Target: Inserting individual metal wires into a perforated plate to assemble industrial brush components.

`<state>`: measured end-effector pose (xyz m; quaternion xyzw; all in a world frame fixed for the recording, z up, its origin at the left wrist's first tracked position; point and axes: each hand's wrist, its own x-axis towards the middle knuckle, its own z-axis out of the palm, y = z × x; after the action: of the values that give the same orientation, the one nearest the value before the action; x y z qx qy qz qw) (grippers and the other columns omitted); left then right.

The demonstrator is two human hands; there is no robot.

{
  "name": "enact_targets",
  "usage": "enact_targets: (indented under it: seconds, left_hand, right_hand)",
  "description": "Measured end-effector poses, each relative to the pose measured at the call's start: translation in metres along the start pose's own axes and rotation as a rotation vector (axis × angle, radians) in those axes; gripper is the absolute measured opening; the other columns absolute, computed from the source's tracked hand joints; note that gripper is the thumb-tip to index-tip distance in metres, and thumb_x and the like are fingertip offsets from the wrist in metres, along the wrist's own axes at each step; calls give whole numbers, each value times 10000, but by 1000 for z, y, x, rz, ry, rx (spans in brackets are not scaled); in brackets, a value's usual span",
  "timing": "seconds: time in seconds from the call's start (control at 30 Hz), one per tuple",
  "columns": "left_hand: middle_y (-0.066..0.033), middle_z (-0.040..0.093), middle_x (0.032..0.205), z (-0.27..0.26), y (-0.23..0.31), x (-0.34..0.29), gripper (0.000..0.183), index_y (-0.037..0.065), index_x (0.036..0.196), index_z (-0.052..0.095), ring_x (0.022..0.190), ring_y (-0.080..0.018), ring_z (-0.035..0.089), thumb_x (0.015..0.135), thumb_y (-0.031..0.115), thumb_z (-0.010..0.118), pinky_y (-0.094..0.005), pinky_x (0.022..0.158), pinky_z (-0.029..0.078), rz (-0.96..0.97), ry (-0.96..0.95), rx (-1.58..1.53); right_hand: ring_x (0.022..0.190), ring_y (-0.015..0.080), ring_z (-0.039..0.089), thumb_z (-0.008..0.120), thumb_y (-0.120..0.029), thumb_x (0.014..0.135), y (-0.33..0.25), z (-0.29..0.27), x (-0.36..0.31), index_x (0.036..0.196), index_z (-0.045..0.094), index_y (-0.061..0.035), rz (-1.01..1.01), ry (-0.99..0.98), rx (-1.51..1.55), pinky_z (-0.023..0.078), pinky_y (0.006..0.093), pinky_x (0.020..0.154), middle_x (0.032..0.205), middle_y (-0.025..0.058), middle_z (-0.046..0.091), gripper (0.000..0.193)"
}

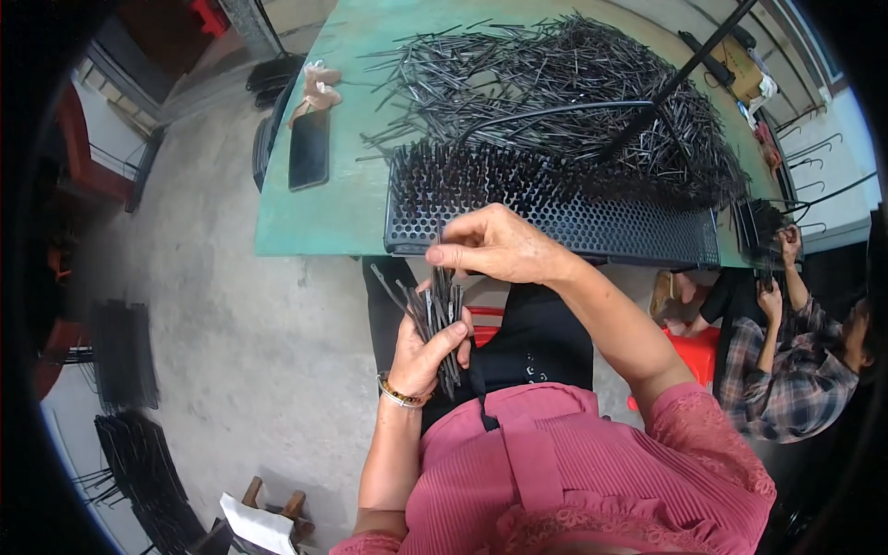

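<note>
Black perforated tray [606,225] separates right hand [504,248] from stick heap [555,83]; phone [309,150] leftward.

The sticks [441,319] are black to grey, the tray [592,224] and phone [309,153] black, the table [351,217] green, the floor [250,324] grey, the top [592,472] pink, the stools [692,356] red, and a co-worker's shirt [800,388] blue-grey plaid.

Green table [356,220], as I see it from far
On it lie a heap of thin dark sticks [592,83], a black perforated rack [638,229] and one dark phone [309,150].
</note>
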<state>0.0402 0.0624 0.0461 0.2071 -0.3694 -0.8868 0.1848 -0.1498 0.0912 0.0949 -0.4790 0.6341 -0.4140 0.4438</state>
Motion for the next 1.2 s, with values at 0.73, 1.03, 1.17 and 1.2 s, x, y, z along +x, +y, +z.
enact_targets:
  seconds: [0.73,1.03,1.17,1.2]
  left_hand:
    - [-77,590,838,-4,-18,4,262,-24,1047,509,681,-150,573,829,38,642,-289,606,495,-154,78,47]
    - [-80,594,856,-16,-46,-18,252,4,1045,495,707,-156,594,831,2,627,-290,622,506,-154,133,7]
    - [-89,623,847,-20,-65,-44,206,-6,996,539,721,-164,622,821,-2,646,-300,674,528,-301,124,18]
    - [-82,625,828,-18,-65,-48,168,-11,960,569,713,-167,618,815,7,651,-303,676,522,-320,129,33]
  right_hand:
    - [655,49,583,644,-96,860,9,-9,14,883,659,45,-284,696,-207,467,204,584,729,45,654,144]
    - [588,121,598,661,-65,824,17,1,16,886,660,39,-444,635,-342,476,235,548,779,96,656,121]
    - [618,145,619,662,-90,823,17,0,19,889,662,26,-462,621,-400,491,258,557,808,102,666,133]
    - [632,152,626,660,-96,824,17,0,19,898,661,23,-459,606,-417,495,263,560,817,103,668,140]
